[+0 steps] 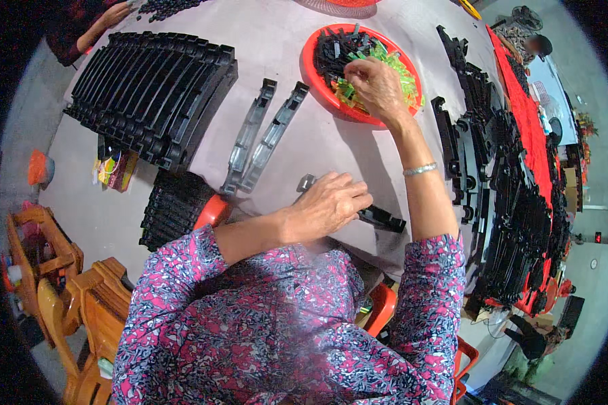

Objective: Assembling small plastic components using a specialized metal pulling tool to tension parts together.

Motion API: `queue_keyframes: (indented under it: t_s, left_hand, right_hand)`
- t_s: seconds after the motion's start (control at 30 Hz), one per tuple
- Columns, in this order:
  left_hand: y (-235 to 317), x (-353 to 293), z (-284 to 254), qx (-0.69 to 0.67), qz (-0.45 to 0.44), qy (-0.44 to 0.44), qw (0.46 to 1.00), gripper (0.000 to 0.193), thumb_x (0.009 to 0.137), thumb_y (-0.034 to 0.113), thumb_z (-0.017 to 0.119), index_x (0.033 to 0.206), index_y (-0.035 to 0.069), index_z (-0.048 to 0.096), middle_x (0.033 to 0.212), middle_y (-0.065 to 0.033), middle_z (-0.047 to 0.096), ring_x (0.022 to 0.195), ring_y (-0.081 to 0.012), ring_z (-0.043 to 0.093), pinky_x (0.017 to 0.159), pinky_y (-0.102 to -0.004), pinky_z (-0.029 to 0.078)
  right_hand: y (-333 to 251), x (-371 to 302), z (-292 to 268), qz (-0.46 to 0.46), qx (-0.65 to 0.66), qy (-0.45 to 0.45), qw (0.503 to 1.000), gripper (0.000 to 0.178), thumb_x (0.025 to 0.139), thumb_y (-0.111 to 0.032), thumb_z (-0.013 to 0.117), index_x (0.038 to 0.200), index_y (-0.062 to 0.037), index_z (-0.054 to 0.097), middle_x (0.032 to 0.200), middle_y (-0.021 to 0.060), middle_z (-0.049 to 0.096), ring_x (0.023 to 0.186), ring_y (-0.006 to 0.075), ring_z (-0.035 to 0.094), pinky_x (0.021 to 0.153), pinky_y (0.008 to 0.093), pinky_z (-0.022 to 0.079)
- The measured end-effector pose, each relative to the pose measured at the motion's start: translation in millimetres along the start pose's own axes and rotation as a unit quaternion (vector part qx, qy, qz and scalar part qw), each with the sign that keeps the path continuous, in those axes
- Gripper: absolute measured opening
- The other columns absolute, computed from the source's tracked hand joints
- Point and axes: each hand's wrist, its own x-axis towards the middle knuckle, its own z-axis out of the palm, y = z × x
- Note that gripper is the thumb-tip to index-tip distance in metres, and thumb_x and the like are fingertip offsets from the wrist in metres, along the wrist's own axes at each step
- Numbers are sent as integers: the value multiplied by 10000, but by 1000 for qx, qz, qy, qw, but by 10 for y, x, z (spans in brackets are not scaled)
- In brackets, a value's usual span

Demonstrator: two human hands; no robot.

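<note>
My left hand (327,204) is closed over a black plastic strip (383,219) on the table in front of me. Both ends of the strip stick out past the hand; its middle is hidden. Over a round red basin (309,64), my right hand (377,86) has its fingers bent together among small pieces. Whatever the fingertips hold is hidden. Dark pieces (331,50) fill the basin's left part, and translucent green and yellow pieces (407,81) its right. Two long black channel-shaped strips (250,135) lie side by side left of the basin.
A large stack of black strips (155,91) covers the table's left, with another stack (172,210) below it. Many black parts (513,223) pile up along the right beside a red cloth (517,115). Another person's hand (117,13) is at upper left. Wooden chairs (91,304) stand lower left.
</note>
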Motion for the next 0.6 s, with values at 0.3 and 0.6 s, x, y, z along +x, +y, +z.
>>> queue_keyframes:
  t_s: [0.3, 0.6]
  left_hand:
    - [1, 21, 5, -3, -2, 17, 1000, 130, 763, 107, 651, 885, 75, 618, 945, -57, 560, 904, -252, 542, 793, -387, 447]
    - [0, 13, 44, 2, 1, 17, 1000, 182, 737, 105, 665, 913, 72, 633, 943, -58, 554, 929, -251, 534, 789, -380, 438]
  right_hand:
    - [-36, 356, 395, 99, -155, -158, 970, 240, 758, -212, 656, 947, -87, 734, 989, 208, 688, 947, 370, 668, 839, 454, 540]
    - [-111, 428, 519, 249, -117, -100, 956, 232, 684, -250, 673, 855, -116, 754, 891, 188, 699, 884, 348, 677, 809, 417, 533]
